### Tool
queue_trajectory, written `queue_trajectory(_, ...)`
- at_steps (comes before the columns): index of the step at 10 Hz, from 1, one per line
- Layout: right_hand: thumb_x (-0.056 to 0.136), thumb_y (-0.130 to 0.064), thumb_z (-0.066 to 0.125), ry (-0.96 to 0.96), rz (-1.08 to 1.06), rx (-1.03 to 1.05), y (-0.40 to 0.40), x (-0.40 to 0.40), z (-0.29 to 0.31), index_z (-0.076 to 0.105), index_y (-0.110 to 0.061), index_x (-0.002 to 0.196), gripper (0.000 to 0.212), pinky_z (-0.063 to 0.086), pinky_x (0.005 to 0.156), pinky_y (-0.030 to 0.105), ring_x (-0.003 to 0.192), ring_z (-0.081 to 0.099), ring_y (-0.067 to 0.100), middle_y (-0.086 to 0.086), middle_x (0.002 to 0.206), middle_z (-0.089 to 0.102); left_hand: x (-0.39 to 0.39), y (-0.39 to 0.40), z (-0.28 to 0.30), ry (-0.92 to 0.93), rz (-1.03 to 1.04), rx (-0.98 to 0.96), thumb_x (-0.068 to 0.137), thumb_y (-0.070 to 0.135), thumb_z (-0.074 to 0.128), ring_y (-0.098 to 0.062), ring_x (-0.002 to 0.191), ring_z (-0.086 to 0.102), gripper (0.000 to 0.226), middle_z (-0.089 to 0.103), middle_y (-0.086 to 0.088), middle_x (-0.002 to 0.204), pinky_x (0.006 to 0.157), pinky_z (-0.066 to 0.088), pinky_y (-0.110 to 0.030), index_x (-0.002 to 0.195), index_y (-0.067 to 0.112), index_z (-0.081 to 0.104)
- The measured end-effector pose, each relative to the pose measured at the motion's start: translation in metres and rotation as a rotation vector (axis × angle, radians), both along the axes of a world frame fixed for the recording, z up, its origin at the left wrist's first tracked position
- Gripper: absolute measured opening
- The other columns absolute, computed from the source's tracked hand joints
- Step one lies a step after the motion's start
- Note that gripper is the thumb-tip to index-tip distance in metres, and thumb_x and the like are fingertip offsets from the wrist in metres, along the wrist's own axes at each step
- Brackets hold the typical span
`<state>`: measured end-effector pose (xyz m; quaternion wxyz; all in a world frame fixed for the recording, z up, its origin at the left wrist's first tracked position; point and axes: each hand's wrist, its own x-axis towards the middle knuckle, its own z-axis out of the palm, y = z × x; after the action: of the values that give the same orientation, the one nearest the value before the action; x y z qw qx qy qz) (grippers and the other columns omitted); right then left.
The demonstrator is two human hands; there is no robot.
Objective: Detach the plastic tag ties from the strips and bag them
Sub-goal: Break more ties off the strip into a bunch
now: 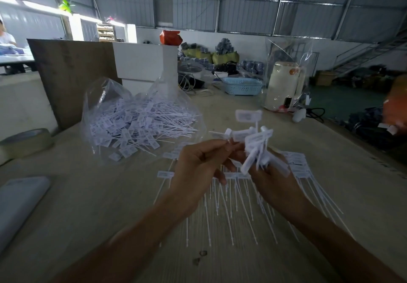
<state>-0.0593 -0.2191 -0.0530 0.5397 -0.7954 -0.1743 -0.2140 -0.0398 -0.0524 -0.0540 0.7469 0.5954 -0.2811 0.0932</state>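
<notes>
Both hands met above the table: the left hand (pixel 198 164) pinched one tie while the right hand (pixel 269 177) gripped a bunch of tag ties (pixel 256 148). The open bag (pixel 141 126) lay far left, nearer the left hand.

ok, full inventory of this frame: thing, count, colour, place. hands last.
bag of tag ties: one, clear, many white ties, table's far left
tag ties on strips: many, white, on table under hands
bunch of tag ties: several, white, gripped by both hands
tape roll: one, beige, left edge
basket: one, light blue, far table
jug: one, cream, far right, inside clear bag
table: one, pale
left hand: pinching bunch
right hand: holding bunch
</notes>
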Motion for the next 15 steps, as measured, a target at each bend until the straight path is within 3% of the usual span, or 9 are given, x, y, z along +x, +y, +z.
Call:
queue_trajectory(3,0.092,-0.019,0.066,-0.125,0.008,-0.196,-0.003,-0.001,-0.008,0.064,-0.047,0.099,0.029,0.050,0.093,0.030,0.088,0.061,-0.016,-0.025,0.090,0.063,0.004,0.005,0.005,-0.021,0.244,0.138,0.093,0.038,0.064,-0.019,0.056,0.061,0.024,0.070,-0.007,0.071,0.041,0.046,-0.028,0.083,0.020,0.077)
queue_trajectory(4,0.095,-0.041,0.050,-0.272,-0.038,-0.464,-0.004,-0.005,-0.007,0.061,-0.050,0.098,0.014,0.047,0.077,0.005,0.081,0.061,-0.018,-0.032,0.085,0.068,0.003,0.012,0.016,-0.087,0.257,0.020,0.099,0.040,0.052,-0.021,0.085,0.068,0.034,0.068,-0.011,0.100,0.062,0.058,-0.034,0.112,0.011,0.064)
queue_trajectory(5,0.084,-0.049,0.037,-0.209,-0.042,-0.529,-0.002,0.003,-0.014,0.055,-0.044,0.111,0.033,0.051,0.075,0.014,0.084,0.064,0.001,-0.010,0.094,0.068,-0.007,0.013,0.022,-0.291,0.204,0.082,0.099,0.049,0.047,-0.016,0.120,0.058,0.054,0.051,0.000,0.139,0.088,0.056,-0.026,0.145,0.022,0.041)
queue_trajectory(7,0.077,-0.040,0.076,-0.161,0.026,-0.357,0.003,0.003,-0.009,0.073,-0.019,0.076,0.022,0.057,0.069,0.040,0.066,0.065,0.024,0.007,0.072,0.068,-0.016,-0.009,0.005,-0.526,0.284,0.510,0.099,0.058,0.038,-0.015,0.124,0.053,0.049,0.056,0.005,0.132,0.097,0.048,-0.047,0.135,0.028,0.051)
queue_trajectory(9,0.073,-0.017,0.065,-0.240,0.006,-0.408,-0.001,-0.001,-0.001,0.067,-0.006,0.109,0.038,0.055,0.086,0.036,0.096,0.063,0.027,0.013,0.106,0.068,-0.014,-0.005,0.006,-0.777,0.412,0.651,0.085,0.065,0.061,-0.018,0.139,0.038,0.070,0.037,-0.002,0.153,0.109,0.039,-0.035,0.142,0.027,0.045)
queue_trajectory(11,0.083,-0.020,0.062,-0.242,0.079,-0.285,0.008,-0.003,0.003,0.067,-0.023,0.071,0.013,0.057,0.062,0.045,0.065,0.067,0.022,0.005,0.070,0.070,-0.012,-0.004,0.001,-0.958,0.650,0.743,0.094,0.048,0.060,-0.022,0.085,0.067,0.043,0.064,-0.008,0.104,0.066,0.057,-0.040,0.123,0.017,0.061)
queue_trajectory(12,0.075,-0.014,0.061,-0.155,0.063,-0.273,0.010,-0.004,0.004,0.062,-0.028,0.093,0.023,0.050,0.065,0.011,0.068,0.062,-0.006,-0.020,0.079,0.068,-0.013,-0.001,0.004,-0.976,0.731,0.741,0.098,0.048,0.054,-0.017,0.068,0.062,0.037,0.061,-0.005,0.096,0.053,0.054,-0.035,0.117,0.016,0.056)
queue_trajectory(14,0.080,0.006,0.071,-0.061,0.142,-0.376,0.000,-0.004,-0.004,0.069,-0.025,0.101,0.037,0.047,0.080,0.006,0.086,0.061,-0.012,-0.027,0.092,0.062,-0.014,-0.008,-0.001,-0.918,0.655,0.746,0.089,0.055,0.060,-0.017,0.068,0.063,0.043,0.062,-0.004,0.092,0.053,0.055,-0.035,0.108,0.016,0.060)
queue_trajectory(15,0.080,0.010,0.068,-0.261,0.107,-0.428,0.007,-0.001,-0.001,0.069,-0.016,0.077,0.026,0.047,0.082,0.008,0.079,0.061,-0.011,-0.031,0.077,0.058,-0.014,-0.010,-0.003,-0.930,0.730,0.676,0.100,0.046,0.050,-0.018,0.064,0.060,0.040,0.060,-0.007,0.089,0.050,0.052,-0.035,0.101,0.011,0.070)
